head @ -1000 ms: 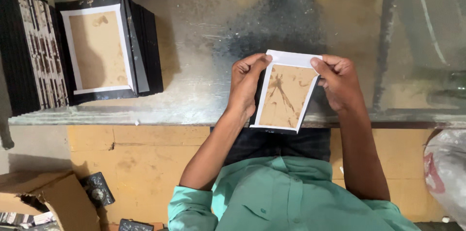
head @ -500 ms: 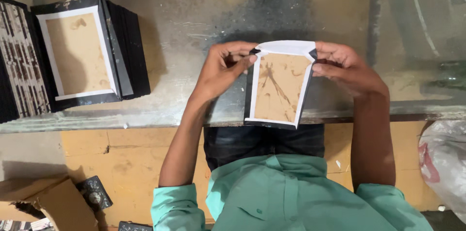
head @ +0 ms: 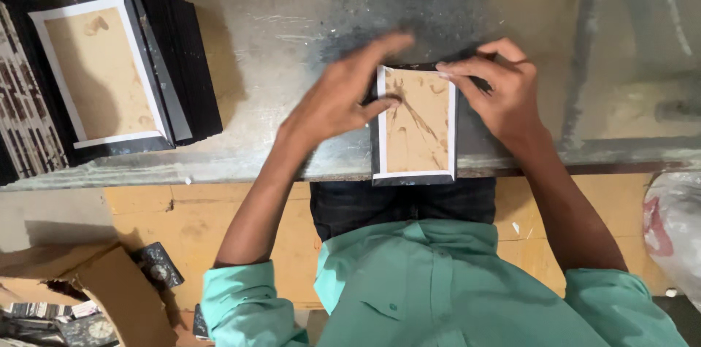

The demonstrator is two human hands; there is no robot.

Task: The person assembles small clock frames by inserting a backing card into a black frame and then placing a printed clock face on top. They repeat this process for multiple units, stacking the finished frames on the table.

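Lying flat at centre frame, a small black frame [head: 414,128] with a brown, white-edged backing is seen on the grey metal table [head: 277,26], its lower end at the table's near edge. The left hand [head: 343,95] is laid on the frame's left side, fingers [head: 383,44] spread and nearly straight, thumb pressed on the backing; nothing is gripped. The right hand [head: 500,91] is set on the upper right corner, fingers bent, fingertips pressed down. A stack of like frames [head: 109,73] is noted at upper left, well apart. A cardboard box [head: 80,296] is seen at lower left.
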